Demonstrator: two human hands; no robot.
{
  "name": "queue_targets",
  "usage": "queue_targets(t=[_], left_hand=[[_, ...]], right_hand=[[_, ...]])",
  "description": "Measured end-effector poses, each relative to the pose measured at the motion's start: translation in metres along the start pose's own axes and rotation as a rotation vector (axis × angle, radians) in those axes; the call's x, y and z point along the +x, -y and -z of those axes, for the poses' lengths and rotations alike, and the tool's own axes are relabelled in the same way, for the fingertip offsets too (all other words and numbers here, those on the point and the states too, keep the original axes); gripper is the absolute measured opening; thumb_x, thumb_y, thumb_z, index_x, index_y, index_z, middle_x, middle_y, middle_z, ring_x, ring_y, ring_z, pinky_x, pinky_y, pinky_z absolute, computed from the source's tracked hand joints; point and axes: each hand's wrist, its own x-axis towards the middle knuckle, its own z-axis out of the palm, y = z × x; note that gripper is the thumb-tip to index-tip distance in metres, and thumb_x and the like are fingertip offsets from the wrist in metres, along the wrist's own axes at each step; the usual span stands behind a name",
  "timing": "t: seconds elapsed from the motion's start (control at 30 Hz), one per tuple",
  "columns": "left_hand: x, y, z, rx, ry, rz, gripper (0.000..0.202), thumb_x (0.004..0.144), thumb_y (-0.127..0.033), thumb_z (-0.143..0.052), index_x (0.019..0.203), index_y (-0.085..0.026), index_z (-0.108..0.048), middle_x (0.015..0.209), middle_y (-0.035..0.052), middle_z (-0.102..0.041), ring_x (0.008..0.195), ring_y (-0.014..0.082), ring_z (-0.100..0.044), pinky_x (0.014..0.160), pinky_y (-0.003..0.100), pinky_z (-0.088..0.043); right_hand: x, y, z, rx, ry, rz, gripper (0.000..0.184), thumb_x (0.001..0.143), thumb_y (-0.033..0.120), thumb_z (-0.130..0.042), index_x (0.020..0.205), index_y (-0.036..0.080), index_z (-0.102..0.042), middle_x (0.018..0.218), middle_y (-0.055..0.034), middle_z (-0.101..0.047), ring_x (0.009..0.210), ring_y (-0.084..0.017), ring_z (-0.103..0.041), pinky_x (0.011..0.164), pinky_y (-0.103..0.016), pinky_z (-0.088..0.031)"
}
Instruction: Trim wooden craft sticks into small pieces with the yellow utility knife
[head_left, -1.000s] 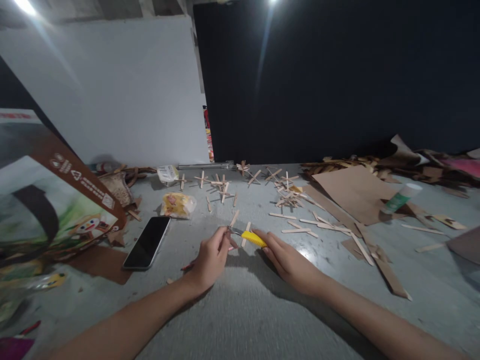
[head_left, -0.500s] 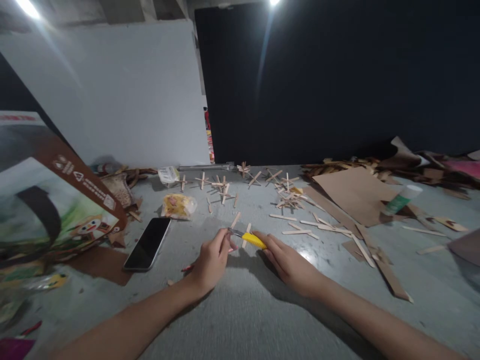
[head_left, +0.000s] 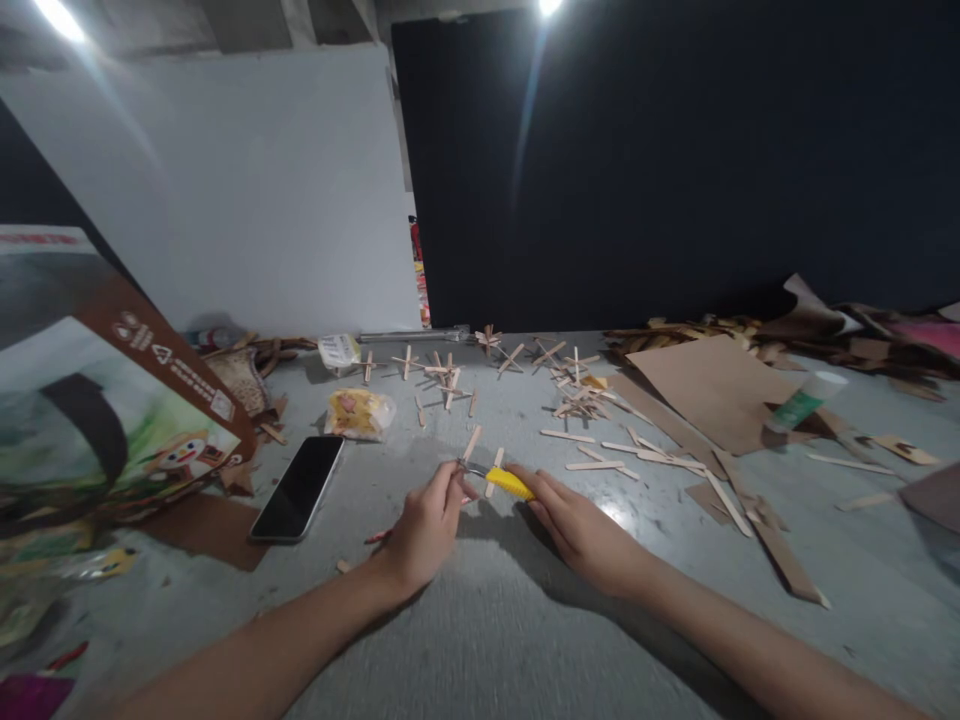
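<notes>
My right hand (head_left: 581,530) is closed around the ribbed yellow handle of a knife-like cutter (head_left: 510,483). Its grey metal end points left and meets the fingertips of my left hand (head_left: 426,525). That hand is pinched closed, and its fingers hide whatever lies between them. A light wooden craft stick (head_left: 472,441) shows just beyond the left fingertips; I cannot tell whether they grip it. Another craft stick (head_left: 494,470) lies on the grey table behind the cutter. Part of a thin red object (head_left: 379,537) shows beside my left wrist.
Several crossed-stick pieces (head_left: 512,359) stand along the back, with loose sticks (head_left: 592,465) to the right. A phone (head_left: 298,490), a wrapped yellow snack (head_left: 360,413) and a printed box (head_left: 112,380) are left. Cardboard (head_left: 709,385) and a glue stick (head_left: 806,402) lie right.
Almost nothing differs. Both hands and the cutter keep the same pose, and the whole view has shifted very slightly.
</notes>
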Motion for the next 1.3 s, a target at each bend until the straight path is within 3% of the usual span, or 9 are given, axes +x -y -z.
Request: queue_targets(t=[0.47, 0.67, 1.0, 1.3], left_hand=[[-0.002, 0.01, -0.001, 0.042, 0.005, -0.121, 0.024, 0.104, -0.022, -0.046, 0.102, -0.02, -0.069, 0.083, 0.0035, -0.079, 0.072, 0.013, -0.077, 0.07, 0.018, -0.058], [-0.002, 0.003, -0.002, 0.039, -0.007, -0.03, 0.023, 0.102, -0.021, -0.046, 0.102, -0.021, -0.068, 0.083, 0.0039, -0.081, 0.075, 0.0154, -0.079, 0.069, 0.02, -0.059], [-0.001, -0.004, 0.001, 0.025, -0.059, 0.002, 0.026, 0.103, -0.025, -0.044, 0.104, -0.018, -0.069, 0.049, -0.0065, -0.055, 0.041, 0.0104, -0.055, 0.053, 0.018, -0.049], [-0.003, 0.006, 0.001, -0.023, -0.027, -0.115, 0.034, 0.106, -0.03, -0.045, 0.107, -0.014, -0.075, 0.051, -0.0047, -0.058, 0.04, 0.008, -0.052, 0.048, 0.016, -0.046]], right_hand=[[-0.001, 0.0, -0.001, -0.059, 0.013, -0.01, 0.05, 0.111, 0.026, -0.031, 0.16, 0.019, -0.039, 0.123, -0.0183, -0.07, 0.102, -0.026, -0.072, 0.09, -0.039, -0.059], [-0.001, -0.001, -0.001, -0.036, 0.0, 0.012, 0.051, 0.111, 0.027, -0.032, 0.161, 0.02, -0.039, 0.12, -0.0172, -0.071, 0.104, -0.027, -0.072, 0.091, -0.04, -0.059], [0.001, 0.0, 0.0, -0.013, -0.001, 0.014, 0.049, 0.112, 0.03, -0.029, 0.159, 0.022, -0.041, 0.125, -0.0181, -0.071, 0.11, -0.027, -0.072, 0.095, -0.042, -0.059], [0.0, 0.002, 0.0, -0.04, 0.012, 0.01, 0.051, 0.11, 0.024, -0.032, 0.16, 0.017, -0.039, 0.124, -0.0201, -0.071, 0.109, -0.028, -0.072, 0.094, -0.042, -0.059]])
